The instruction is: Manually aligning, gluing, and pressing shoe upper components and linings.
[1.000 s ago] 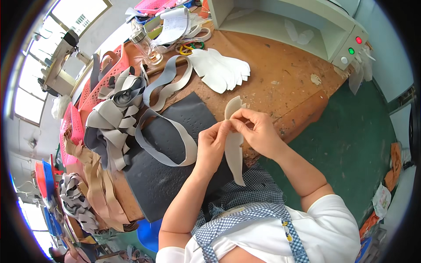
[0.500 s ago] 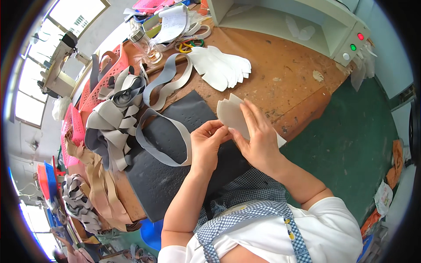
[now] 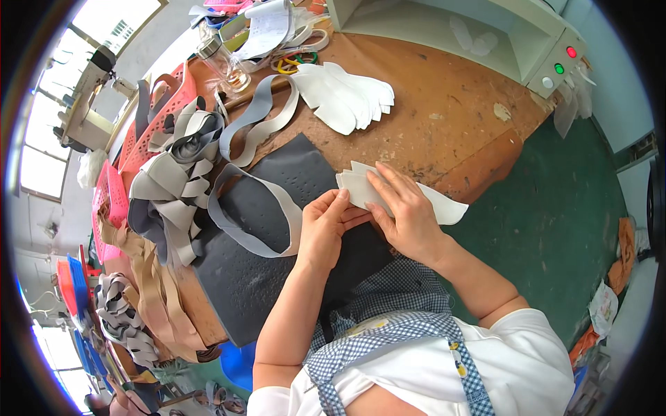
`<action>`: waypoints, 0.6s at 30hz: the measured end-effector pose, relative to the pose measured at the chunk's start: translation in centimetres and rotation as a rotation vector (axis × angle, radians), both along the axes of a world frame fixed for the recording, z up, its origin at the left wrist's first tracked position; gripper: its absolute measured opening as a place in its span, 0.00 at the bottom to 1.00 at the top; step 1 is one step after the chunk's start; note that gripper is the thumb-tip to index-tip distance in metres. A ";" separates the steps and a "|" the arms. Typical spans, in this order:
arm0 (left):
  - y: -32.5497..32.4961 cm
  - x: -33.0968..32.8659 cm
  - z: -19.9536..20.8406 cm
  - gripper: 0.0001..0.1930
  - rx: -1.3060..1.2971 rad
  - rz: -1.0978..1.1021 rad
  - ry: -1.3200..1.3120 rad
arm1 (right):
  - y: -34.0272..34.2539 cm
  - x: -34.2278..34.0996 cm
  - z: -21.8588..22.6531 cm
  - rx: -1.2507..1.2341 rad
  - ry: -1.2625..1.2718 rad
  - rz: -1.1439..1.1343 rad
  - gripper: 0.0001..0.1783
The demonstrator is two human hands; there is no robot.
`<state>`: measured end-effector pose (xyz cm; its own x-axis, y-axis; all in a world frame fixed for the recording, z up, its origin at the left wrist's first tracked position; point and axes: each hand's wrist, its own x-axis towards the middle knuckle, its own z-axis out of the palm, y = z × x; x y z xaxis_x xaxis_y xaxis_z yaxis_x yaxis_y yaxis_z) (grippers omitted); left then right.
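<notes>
A small stack of thin white cut pieces (image 3: 442, 205) is held between my two hands, over the far right part of a black mat (image 3: 250, 301). Their left ends are slightly fanned. My left hand (image 3: 321, 225) pinches the stack's near left corner between thumb and fingers. Across the top lie the fingers of my right hand (image 3: 411, 220), its thumb at the near edge, gripping the stack. Beyond the hands, more white cut pieces (image 3: 341, 97) lie fanned out on the brown table (image 3: 430, 90). A grey-and-white strip (image 3: 294, 220) curls in a loop beside my left hand.
Left of the mat is a heap of grey strips (image 3: 161, 186), with beige strips (image 3: 158, 301) nearer me and a pink basket (image 3: 154, 132) behind. A glass bottle (image 3: 220, 64) stands at the back. A pale metal box (image 3: 538, 73) with coloured buttons stands far right.
The white stack has turned from steeply raised to flatter, its right end now reaching further out past my right hand. Both hands stay on it; the view has shifted slightly.
</notes>
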<state>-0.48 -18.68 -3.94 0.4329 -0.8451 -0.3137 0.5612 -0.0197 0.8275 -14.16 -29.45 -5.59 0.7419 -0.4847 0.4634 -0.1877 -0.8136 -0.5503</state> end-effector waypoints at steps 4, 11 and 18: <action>0.1 0.1 -0.3 0.16 -0.024 -0.014 0.013 | -0.4 -0.3 0.2 0.071 -0.025 0.032 0.23; 0.2 -0.1 -1.9 0.12 0.122 0.045 -0.748 | -2.8 -1.1 2.2 0.331 0.006 0.031 0.17; -1.6 -0.7 2.2 0.05 0.131 -0.053 -1.107 | -5.8 -2.3 5.6 0.721 0.105 0.275 0.05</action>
